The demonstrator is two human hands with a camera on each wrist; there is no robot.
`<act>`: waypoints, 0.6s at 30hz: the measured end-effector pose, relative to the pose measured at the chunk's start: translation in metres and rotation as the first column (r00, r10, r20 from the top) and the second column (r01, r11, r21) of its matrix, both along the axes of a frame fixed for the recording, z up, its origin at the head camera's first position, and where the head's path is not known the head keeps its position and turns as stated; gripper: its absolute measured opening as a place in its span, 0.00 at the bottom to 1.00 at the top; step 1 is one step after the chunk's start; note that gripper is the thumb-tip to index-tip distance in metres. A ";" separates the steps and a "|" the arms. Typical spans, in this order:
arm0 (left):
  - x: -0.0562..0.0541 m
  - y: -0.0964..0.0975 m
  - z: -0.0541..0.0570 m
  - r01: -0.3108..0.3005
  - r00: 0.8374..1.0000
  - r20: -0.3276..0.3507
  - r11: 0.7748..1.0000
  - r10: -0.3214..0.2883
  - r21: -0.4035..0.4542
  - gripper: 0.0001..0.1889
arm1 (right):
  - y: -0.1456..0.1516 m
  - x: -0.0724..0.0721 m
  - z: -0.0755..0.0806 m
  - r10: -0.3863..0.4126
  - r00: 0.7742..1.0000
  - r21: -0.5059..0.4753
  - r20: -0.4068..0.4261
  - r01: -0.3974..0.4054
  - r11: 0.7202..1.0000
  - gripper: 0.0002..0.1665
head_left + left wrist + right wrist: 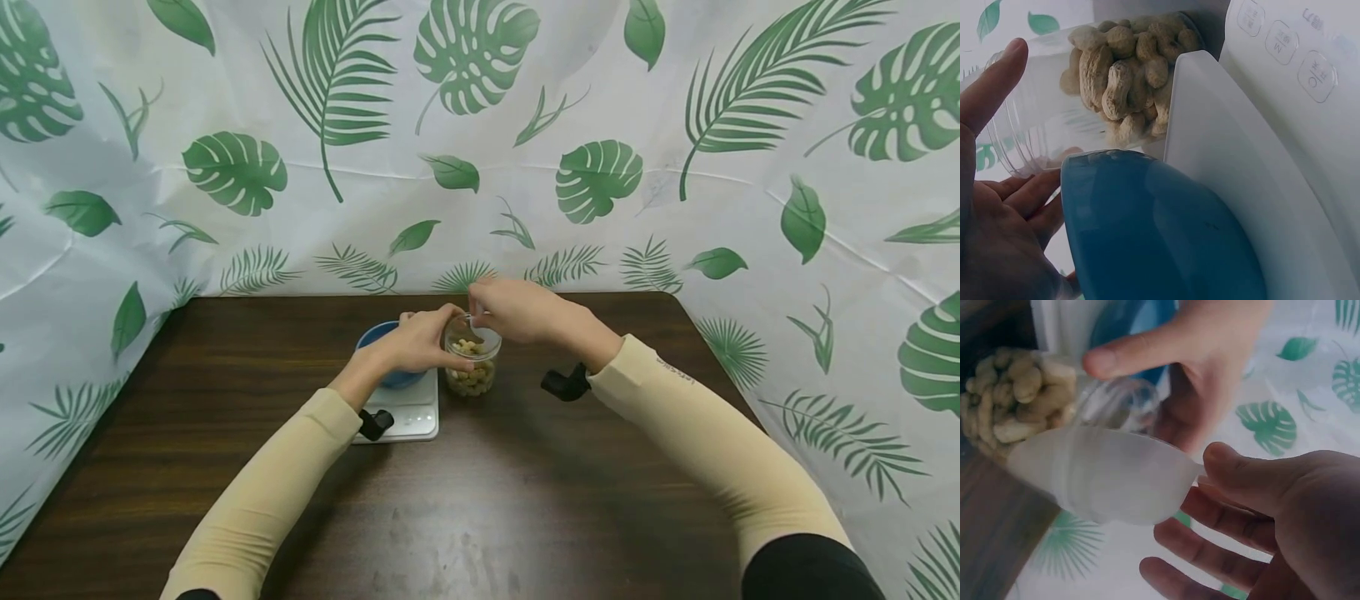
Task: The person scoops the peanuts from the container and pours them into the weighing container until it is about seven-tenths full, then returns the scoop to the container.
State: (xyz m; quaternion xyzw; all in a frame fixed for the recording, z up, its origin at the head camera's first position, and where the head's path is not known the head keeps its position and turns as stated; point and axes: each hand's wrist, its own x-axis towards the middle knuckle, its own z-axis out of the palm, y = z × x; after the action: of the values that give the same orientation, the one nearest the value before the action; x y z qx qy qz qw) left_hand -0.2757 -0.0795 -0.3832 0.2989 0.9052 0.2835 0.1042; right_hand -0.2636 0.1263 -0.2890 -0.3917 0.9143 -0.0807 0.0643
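A clear jar (491, 343) with unshelled peanuts (1116, 87) in its lower part stands on the table, right of a white kitchen scale (414, 422). My left hand (417, 340) grips the jar near its rim, thumb on one side and fingers on the other. Between thumb and fingers, my right hand (521, 310) pinches the short handle of a translucent white scoop (1129, 478). The scoop's bowl reaches in through the jar's mouth, its tip near the peanuts. In the head view the right hand hides most of the handle.
A blue bowl (403, 380) sits on the scale, partly covered by my left hand. The dark wooden table (480, 500) extends toward me and to both sides. Behind it hangs a white sheet (510, 192) printed with green leaves.
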 end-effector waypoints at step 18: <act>0.001 -0.001 0.000 0.006 1.000 0.003 1.000 -0.006 0.000 0.43 | 0.009 -0.018 -0.029 0.081 0.995 -0.195 0.064 -0.067 0.978 0.02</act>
State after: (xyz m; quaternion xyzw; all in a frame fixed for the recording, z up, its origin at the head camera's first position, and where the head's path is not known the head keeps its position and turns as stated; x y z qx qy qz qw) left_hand -0.2749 -0.0804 -0.3836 0.3011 0.9041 0.2837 0.1066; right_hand -0.2816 0.1352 -0.3180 -0.4267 0.8841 -0.1804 0.0617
